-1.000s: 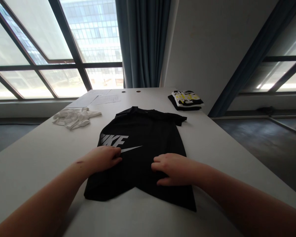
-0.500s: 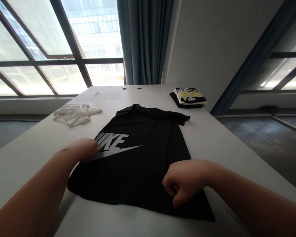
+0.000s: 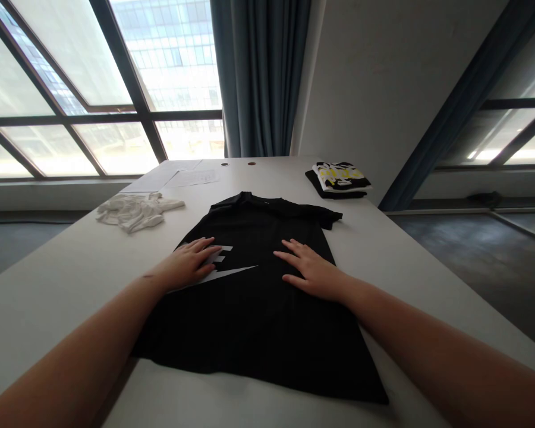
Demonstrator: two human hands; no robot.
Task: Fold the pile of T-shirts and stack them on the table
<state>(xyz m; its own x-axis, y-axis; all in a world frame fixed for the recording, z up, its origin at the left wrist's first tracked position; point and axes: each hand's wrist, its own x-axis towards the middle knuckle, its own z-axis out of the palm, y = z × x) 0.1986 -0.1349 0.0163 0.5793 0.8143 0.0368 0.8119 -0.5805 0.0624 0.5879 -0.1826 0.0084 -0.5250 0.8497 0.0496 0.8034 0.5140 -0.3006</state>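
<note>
A black T-shirt (image 3: 258, 333) with a white printed logo lies spread on the white table, its collar at the far end and its hem nearest me. Its right sleeve sticks out to the right, while the left side is folded in. My left hand (image 3: 191, 261) rests flat on the logo, fingers spread, covering most of the letters. Across from it, my right hand (image 3: 310, 270) lies open on the right part of the shirt. Neither hand grips the cloth.
A crumpled white cloth (image 3: 136, 212) lies on the table (image 3: 62, 291) at the left, with paper sheets (image 3: 191, 177) behind it. Folded shirts (image 3: 341, 178) are stacked at the far right. A blue curtain (image 3: 261, 77) hangs beyond the far edge.
Both hands have moved forward and inward on the shirt. My right hand has opened from a closed shape, and my left has left the shirt's left edge and flattened over the logo.
</note>
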